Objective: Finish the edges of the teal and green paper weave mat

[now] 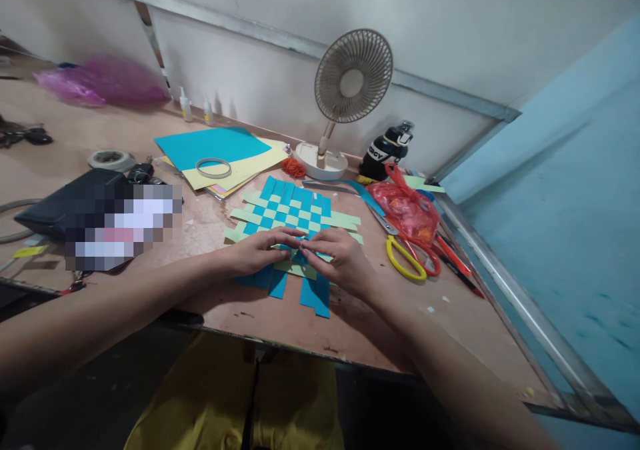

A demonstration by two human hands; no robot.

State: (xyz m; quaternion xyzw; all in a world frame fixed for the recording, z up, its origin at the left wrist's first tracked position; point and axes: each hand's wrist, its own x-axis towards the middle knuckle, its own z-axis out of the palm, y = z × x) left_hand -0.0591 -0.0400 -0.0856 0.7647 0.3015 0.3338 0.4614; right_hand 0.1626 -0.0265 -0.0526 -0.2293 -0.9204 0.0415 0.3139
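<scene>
A woven paper mat (290,211) of blue and pale green strips lies on the table in front of me. Both hands meet over its near part. My right hand (340,258) pinches a blue paper strip (300,254) between thumb and fingers. From the left, my left hand (257,251) lies on the mat, fingers stretched toward the right fingertips and thumb apart from them. Loose blue strip ends (315,295) stick out toward me, and a pale green strip (295,269) crosses beneath my hands. My fingers hide part of the weave.
Right of the mat lie yellow-handled scissors (406,258) and a red plastic bag (407,210). Behind stand a fan (323,160) and a black bottle (384,153). Coloured sheets (215,147) with a tape ring (213,167) lie at back left, near a black case (75,200).
</scene>
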